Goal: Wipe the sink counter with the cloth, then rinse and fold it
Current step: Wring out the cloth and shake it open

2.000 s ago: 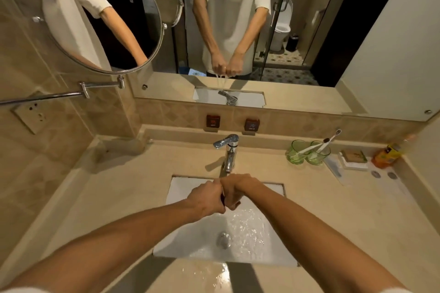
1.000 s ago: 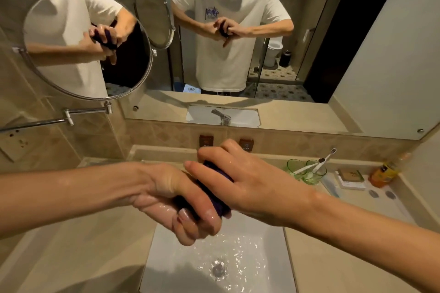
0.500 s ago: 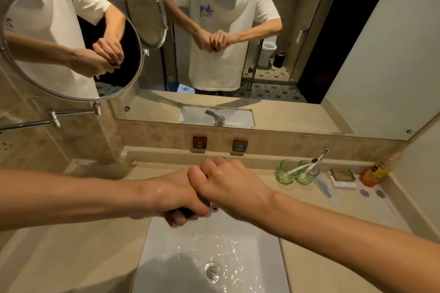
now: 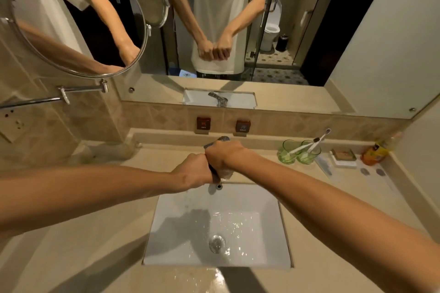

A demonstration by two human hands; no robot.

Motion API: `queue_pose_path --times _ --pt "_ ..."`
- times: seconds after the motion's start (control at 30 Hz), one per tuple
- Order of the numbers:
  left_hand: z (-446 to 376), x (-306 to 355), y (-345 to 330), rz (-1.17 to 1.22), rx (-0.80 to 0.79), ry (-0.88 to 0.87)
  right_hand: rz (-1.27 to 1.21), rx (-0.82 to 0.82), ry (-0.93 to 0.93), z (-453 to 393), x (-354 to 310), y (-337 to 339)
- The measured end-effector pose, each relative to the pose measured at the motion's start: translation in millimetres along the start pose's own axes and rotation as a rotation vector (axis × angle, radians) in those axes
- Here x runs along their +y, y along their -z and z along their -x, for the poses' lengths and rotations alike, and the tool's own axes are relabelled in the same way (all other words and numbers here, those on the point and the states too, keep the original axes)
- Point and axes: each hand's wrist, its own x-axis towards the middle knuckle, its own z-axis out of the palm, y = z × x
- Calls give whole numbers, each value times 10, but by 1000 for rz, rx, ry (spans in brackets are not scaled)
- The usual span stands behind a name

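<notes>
My left hand (image 4: 194,172) and my right hand (image 4: 223,154) are fists pressed side by side over the back of the white sink (image 4: 171,221). Both close on the dark cloth (image 4: 213,171), twisted into a thin roll; only a sliver shows between the fists. The chrome faucet (image 4: 222,138) is mostly hidden behind my right hand. Water lies in the basin around the drain (image 4: 216,244). The beige counter (image 4: 95,209) surrounds the sink, with a wet patch at its front edge.
Two green glasses (image 4: 298,151) with toothbrushes, a soap dish (image 4: 342,156) and an orange bottle (image 4: 372,152) stand at the back right. A round swing-arm mirror (image 4: 76,16) hangs at the left wall. The wall mirror reflects a person in a white shirt.
My hands went from chest height back down over the sink, still gripping the cloth, which is now twisted tight. The camera tilted downward, showing more of the basin.
</notes>
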Motion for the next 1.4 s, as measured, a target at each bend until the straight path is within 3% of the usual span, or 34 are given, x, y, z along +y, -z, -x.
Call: queue_pose_path --times 0.2,0.37,0.5,0.63,0.7,0.8,0.93,1.2,1.3,1.4 --pt "24 -10 -38 -500 -78 -89 -357 -115 -9 -91 56 -444" --pt "95 49 -55 -904 -181 -332 -806 -301 3 55 86 -721" --pt "118 185 52 -1150 -83 -577 -1184 -355 -7 238 217 -749" --pt "174 203 156 -1221 35 -806 -1523 -514 116 366 266 -809" --pt "216 183 220 -1260 156 -922 -1632 -513 146 422 277 -806" --pt "223 123 244 -1112 158 -775 -1669 -363 154 548 302 -660" --pt "239 167 361 -551 31 -406 -1702 -91 19 649 330 -446" --pt "298 144 438 -229 48 -359 -1619 98 37 733 333 -218" --pt "355 147 517 -204 54 -382 -1490 208 63 753 410 -183" --pt "425 161 590 -220 37 -379 -1208 452 40 724 436 -123"
